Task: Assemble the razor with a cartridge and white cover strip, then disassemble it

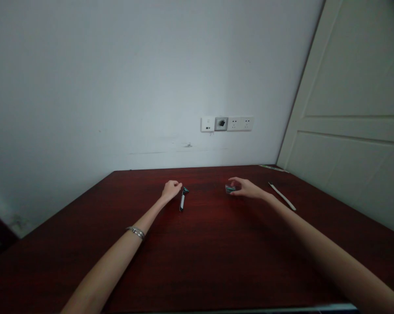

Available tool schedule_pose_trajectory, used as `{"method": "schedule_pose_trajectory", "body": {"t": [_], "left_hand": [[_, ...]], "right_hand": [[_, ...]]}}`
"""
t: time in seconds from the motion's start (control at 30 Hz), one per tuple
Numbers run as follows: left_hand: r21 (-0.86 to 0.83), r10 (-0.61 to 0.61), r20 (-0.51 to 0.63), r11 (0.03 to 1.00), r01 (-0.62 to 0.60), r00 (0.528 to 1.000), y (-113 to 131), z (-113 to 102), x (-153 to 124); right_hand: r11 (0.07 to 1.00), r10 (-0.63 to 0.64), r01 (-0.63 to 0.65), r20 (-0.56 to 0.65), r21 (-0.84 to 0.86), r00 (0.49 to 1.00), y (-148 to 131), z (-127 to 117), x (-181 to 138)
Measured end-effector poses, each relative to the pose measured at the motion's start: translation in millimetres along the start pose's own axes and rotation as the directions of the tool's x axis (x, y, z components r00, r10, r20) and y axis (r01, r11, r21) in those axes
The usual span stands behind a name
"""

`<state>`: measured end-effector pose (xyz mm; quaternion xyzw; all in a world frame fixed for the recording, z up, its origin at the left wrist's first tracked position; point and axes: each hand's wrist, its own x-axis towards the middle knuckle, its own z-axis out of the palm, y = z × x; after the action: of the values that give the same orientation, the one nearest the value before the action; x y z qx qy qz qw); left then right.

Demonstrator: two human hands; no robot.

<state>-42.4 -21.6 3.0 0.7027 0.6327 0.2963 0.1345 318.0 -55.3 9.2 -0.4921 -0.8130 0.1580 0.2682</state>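
Mid-frame: left hand (171, 190) loosely curled beside razor (183, 199); right hand (248, 188) pinching, seemingly, a cartridge (230, 189). Could cut fingertips if squeezed across blades.

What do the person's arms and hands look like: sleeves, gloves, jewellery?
The left arm and right arm are bare, with no sleeves in view. The left hand and right hand are ungloved. A silver-coloured metal bracelet circles the left wrist; the right wrist shows nothing worn. Rings are too small to tell.
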Motion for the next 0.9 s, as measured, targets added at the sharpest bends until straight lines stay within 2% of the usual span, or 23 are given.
{"method": "schedule_pose_trajectory", "body": {"t": [0.13, 0.27, 0.4, 0.57, 0.73, 0.9], "left_hand": [[0.030, -0.031, 0.002, 0.999, 0.031, 1.000, 1.0, -2.3, -2.7], [0.096, -0.107, 0.019, 0.990, 0.105, 0.994, 5.2, -9.1, -6.6], [0.216, -0.204, 0.107, 0.960, 0.177, 0.973, 13.6, -15.7, -11.6], [0.299, -0.205, 0.221, 0.945, 0.134, 0.953, 23.3, -14.3, -15.0], [0.320, -0.148, 0.227, 0.945, 0.070, 0.963, 26.9, -6.9, -15.4], [0.355, -0.166, 0.231, 0.932, 0.075, 0.959, 29.4, -5.3, -16.4]], "right_hand": [[0.992, -0.126, 0.126, 0.081, 0.004, 0.989, -47.2, 35.0, 25.3], [0.984, -0.179, 0.177, 0.135, 0.023, 0.975, -69.8, 62.8, 47.0], [0.983, -0.182, 0.176, 0.139, 0.054, 0.974, -75.1, 81.0, 62.7], [0.986, -0.158, 0.149, 0.123, 0.076, 0.980, -73.1, 89.7, 69.5], [0.984, -0.154, 0.141, 0.121, 0.104, 0.981, -69.2, 90.5, 68.2], [0.980, -0.160, 0.145, 0.103, 0.139, 0.982, -67.5, 93.4, 66.6]]}}
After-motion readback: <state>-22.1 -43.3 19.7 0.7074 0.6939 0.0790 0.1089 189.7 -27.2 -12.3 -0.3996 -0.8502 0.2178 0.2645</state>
